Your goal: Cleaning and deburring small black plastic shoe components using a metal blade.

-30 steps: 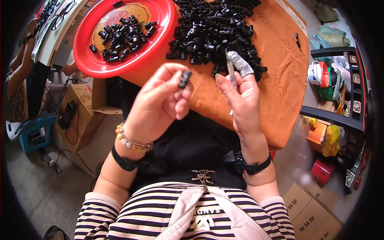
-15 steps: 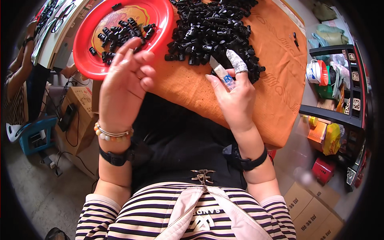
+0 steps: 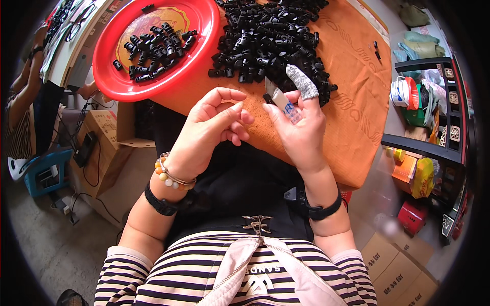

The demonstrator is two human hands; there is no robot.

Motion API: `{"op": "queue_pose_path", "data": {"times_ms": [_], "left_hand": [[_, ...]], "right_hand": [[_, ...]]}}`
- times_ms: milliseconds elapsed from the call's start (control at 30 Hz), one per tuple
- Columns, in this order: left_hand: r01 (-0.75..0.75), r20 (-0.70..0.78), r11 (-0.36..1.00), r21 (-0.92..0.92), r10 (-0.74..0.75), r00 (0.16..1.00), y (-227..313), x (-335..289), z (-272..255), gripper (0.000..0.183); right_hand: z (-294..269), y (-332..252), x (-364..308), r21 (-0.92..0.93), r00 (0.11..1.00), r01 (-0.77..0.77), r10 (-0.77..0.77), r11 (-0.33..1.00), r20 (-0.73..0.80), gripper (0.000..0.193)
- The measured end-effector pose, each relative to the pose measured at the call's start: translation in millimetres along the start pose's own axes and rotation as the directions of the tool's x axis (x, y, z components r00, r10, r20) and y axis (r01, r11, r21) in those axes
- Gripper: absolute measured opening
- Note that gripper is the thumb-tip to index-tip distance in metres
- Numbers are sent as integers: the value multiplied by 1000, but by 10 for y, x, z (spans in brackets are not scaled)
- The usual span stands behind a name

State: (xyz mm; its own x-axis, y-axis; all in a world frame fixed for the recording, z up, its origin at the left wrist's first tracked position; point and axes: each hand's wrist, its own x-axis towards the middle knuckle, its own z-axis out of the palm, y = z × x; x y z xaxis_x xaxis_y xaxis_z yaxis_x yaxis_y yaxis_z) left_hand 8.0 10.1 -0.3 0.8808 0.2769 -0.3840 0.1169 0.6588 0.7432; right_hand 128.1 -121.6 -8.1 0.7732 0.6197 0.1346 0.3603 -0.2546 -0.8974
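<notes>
My right hand [image 3: 303,127] grips a short flat blade [image 3: 276,95] whose handle is wrapped in white with blue print. A grey knitted finger cover [image 3: 302,81] sits on the index finger. Beside the thumb tip, a small black part [image 3: 267,98] shows against the blade. My left hand [image 3: 214,122] hovers to the left over the table's near edge. Its fingers are loosely bent and partly apart, with nothing visible in them. Ahead lies a big heap of small black cylindrical parts [image 3: 265,41]. Several similar black pieces [image 3: 158,48] lie on the round red tray [image 3: 109,76] at the left.
An orange cloth [image 3: 352,132] covers the table. Two small black pieces [image 3: 377,51] lie apart at its right. Dark shelving [image 3: 423,145] with bags and tubs stands to the right, above cartons [image 3: 398,270]. At the left are a cardboard box [image 3: 102,148], a blue stool [image 3: 48,173] and another person's arm [image 3: 25,97].
My left hand has come back from above the red tray toward the right hand, its fingers more bent. The right hand stays nearly in place with the blade; a black part now shows by its thumb.
</notes>
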Motion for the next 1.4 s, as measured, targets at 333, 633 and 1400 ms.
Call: {"op": "queue_pose_path", "data": {"times_ms": [333,633,1400], "left_hand": [[82,163,991,-110,-64,985,-4,-28,18,19],[142,180,919,-367,-80,980,55,-40,11,17],[82,133,908,-410,-30,991,-34,-60,35,9]], "right_hand": [[17,-274,-162,387,989,-76,22,919,144,54],[-54,-250,-168,560,961,-227,90,797,262,51],[11,-275,-228,451,953,-182,43,874,300,37]]}}
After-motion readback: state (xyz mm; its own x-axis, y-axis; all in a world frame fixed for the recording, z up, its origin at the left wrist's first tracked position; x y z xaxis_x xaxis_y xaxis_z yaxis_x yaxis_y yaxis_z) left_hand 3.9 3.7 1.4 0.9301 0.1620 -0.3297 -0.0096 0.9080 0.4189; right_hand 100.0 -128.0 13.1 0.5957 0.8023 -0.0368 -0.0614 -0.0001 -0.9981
